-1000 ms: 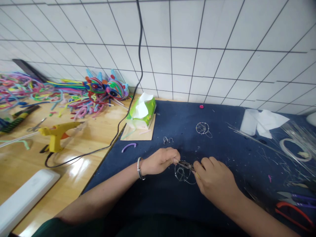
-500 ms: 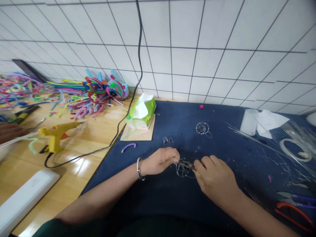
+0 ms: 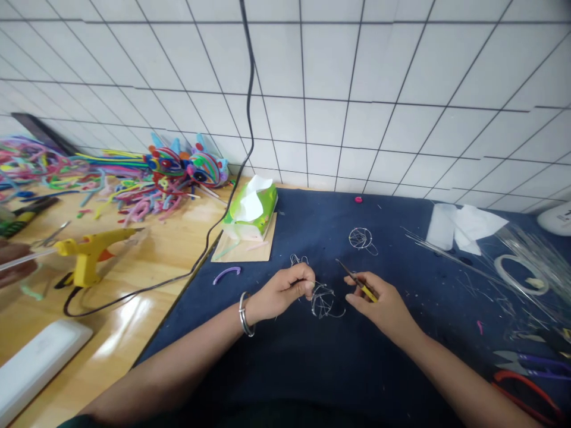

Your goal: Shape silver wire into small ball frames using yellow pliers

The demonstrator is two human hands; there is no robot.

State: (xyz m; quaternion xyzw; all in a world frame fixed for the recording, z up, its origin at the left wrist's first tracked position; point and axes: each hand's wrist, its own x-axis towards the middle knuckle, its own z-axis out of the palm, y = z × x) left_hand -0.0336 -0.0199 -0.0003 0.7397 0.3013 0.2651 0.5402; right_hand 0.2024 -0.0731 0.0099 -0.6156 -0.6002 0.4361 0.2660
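Observation:
Between the thumb and fingers of my left hand is pinched a small round frame of thin wire, with a loose wire end trailing to its right. My right hand is closed on yellow-handled pliers, their dark narrow jaws tilted up to the left, apart from the wire frame. Beyond both hands a second wire ring, crossed by strands inside, lies on the dark blue cloth. Small bent wire pieces lie just behind my left hand.
Left on the wooden table stand a yellow glue gun and colourful pipe cleaners; another person's hand is at the edge. A tissue pack sits behind my left hand. At right lie straight wires, a wire coil and scissors.
The pliers have come away from the wire frame, moving right and turning so their jaws point up. My left hand keeps hold of the frame. The view has shifted slightly.

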